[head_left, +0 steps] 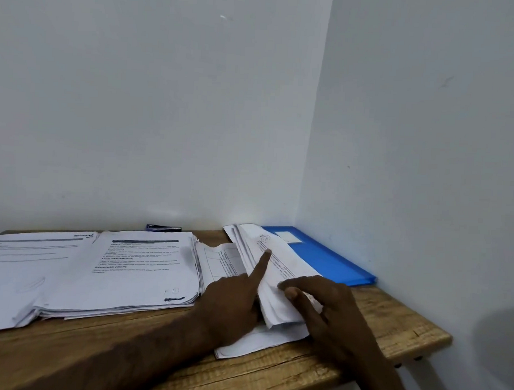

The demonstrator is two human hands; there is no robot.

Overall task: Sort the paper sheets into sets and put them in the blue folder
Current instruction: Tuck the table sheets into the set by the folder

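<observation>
A blue folder [321, 256] lies closed in the table's far right corner against the wall. A small pile of printed paper sheets [279, 272] partly covers its left side and reaches the table's front edge. My left hand [233, 297] lies on this pile with its index finger stretched out, the tip touching the top sheet near a circled mark; its other fingers are curled. My right hand [327, 310] grips a lifted, bent bundle of these sheets with curled fingers. A thick stack of printed sheets [134, 272] sits to the left, overlapping another spread stack [20, 270].
A dark blue stapler [163, 228] rests by the back wall behind the stacks. The wooden table [391, 318] ends at the right wall, with its front edge close to my forearms. White walls close off the back and the right.
</observation>
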